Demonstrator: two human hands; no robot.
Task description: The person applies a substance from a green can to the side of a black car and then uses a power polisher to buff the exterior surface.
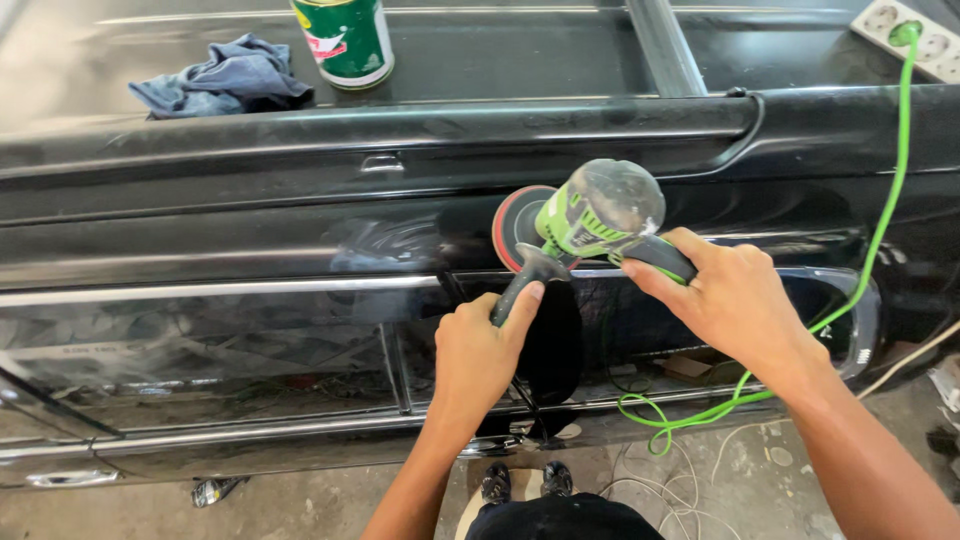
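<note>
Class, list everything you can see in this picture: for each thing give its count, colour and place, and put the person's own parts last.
polisher: one, green and grey, red-rimmed pad against the car's upper side
car: one, black, across the frame
cable: one, green, from polisher to power strip
power strip: one, white, on roof, top right
can: one, green, on roof
cloth: one, blue, on roof beside can
shoes: two, dark, on the floor
left hand: one, gripping side handle
right hand: one, gripping rear handle

Left hand [478, 345]: fist closed round the polisher [590, 215] side grip, forearm rising from below.
Right hand [735, 295]: fingers wrapped on the polisher's rear handle, arm stretched in from lower right.
</note>
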